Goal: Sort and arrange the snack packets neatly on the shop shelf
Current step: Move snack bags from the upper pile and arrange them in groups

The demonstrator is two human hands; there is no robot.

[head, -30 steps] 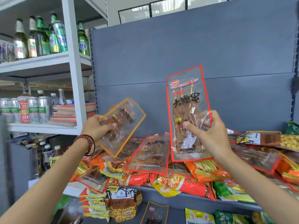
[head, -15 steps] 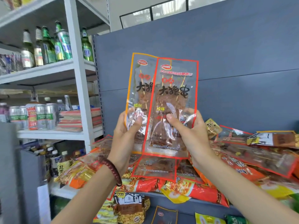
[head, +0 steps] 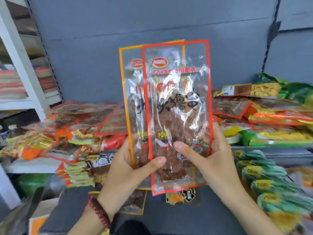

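At frame centre, the red-bordered packet (head: 177, 107) stands upright, overlapping the orange-bordered packet (head: 133, 99). The left hand (head: 125, 168) clamps both, fingers behind and thumb in front. The right hand (head: 208, 160) likewise clamps the red-bordered packet. Loose packets (head: 81, 126) cover the shelf (head: 274, 152) behind.

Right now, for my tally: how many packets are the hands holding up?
2: the red-bordered packet in front, the orange-bordered packet behind it, offset left, both gripped by the left hand and right hand. Another could hide behind.
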